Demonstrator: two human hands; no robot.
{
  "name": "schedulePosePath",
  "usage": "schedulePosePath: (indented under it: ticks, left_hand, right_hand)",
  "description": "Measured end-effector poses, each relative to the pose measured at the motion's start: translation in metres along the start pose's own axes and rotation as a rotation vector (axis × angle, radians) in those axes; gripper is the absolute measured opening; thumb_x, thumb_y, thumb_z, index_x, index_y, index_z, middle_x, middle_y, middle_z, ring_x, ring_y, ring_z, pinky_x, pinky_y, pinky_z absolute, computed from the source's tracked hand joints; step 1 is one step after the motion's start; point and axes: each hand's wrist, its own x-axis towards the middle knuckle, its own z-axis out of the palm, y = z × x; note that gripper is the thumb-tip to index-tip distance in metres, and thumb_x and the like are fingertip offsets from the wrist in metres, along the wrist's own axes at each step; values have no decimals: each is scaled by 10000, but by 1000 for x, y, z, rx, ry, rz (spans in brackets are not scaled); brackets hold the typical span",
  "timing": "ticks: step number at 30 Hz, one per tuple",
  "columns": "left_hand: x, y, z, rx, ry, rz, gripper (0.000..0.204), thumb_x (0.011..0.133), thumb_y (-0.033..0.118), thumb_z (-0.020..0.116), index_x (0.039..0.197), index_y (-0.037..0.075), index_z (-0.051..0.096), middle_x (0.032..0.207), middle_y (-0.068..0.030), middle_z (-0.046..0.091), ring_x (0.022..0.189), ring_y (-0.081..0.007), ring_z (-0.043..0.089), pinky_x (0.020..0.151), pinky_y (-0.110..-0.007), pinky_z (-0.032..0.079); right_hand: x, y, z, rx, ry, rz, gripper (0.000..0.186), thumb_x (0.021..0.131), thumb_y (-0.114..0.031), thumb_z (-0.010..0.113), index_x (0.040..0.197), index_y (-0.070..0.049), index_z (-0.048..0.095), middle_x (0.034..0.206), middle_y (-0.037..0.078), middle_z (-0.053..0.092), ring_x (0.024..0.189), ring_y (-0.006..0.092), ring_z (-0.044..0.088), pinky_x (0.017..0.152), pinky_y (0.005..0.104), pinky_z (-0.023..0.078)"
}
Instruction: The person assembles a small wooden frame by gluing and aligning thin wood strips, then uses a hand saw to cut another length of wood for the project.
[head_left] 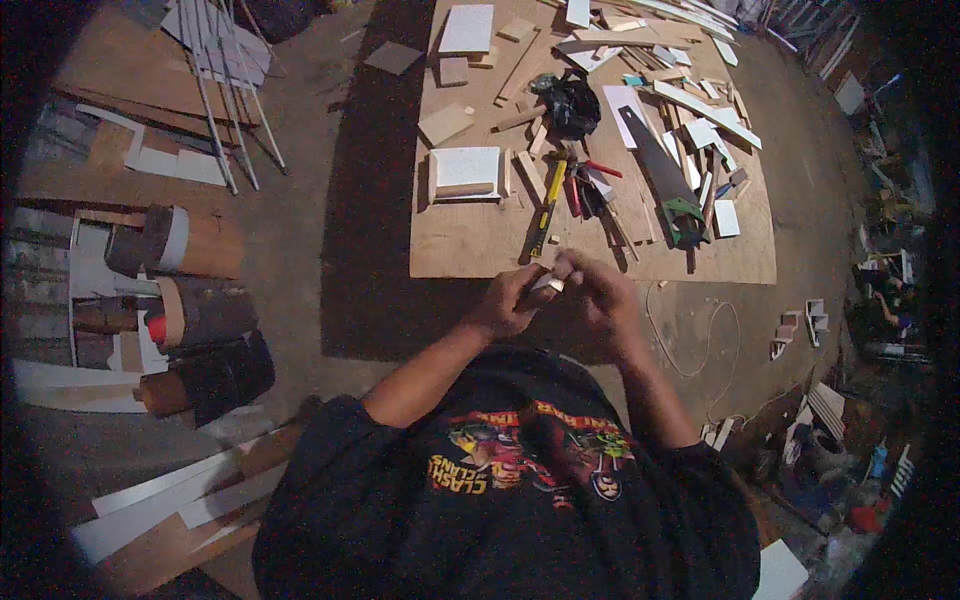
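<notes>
Both my hands are together just off the near edge of the plywood table (pixel 470 262). My left hand (pixel 508 303) is closed around a small pale wood piece (pixel 552 285). Slightly blurred, my right hand (pixel 602 288) has its fingers bent in against the top of that piece; what they pinch is too small to make out. A tiny wood block (pixel 554 240) lies on the table just beyond my fingers. Close by are a hammer (pixel 546 213) with a yellow and black handle and red-handled pliers (pixel 602 169).
Rightward on the table lies a handsaw (pixel 655 160) with a green handle. A black plastic bag (pixel 572 108) sits among wood offcuts (pixel 650 40). At the table's left stands a shallow wood-framed box (pixel 465 163). Boards (pixel 190 490) lie on the left; a cord (pixel 690 368) loops on the floor.
</notes>
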Motion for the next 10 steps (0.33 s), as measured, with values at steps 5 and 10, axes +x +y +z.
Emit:
schedulePosePath:
  ticks: [5,10]
  left_hand:
    - [-28,25,0,6,-344,-32,337,1015,320,563,1193,34,582,945,-167,643,825,-260,661,752,-359,506]
    - [-56,42,24,146,-311,130,477,993,452,568,1278,70,541,971,-148,657,842,-311,671,761,-376,503]
  right_hand:
    - [-36,-31,-12,-71,81,41,433,905,-7,581,1300,-162,664,979,98,732,824,177,700,727,291,543]
    - [-71,-28,-13,-255,225,-33,477,874,-43,666,1326,-194,650,935,67,709,742,187,674,670,280,524]
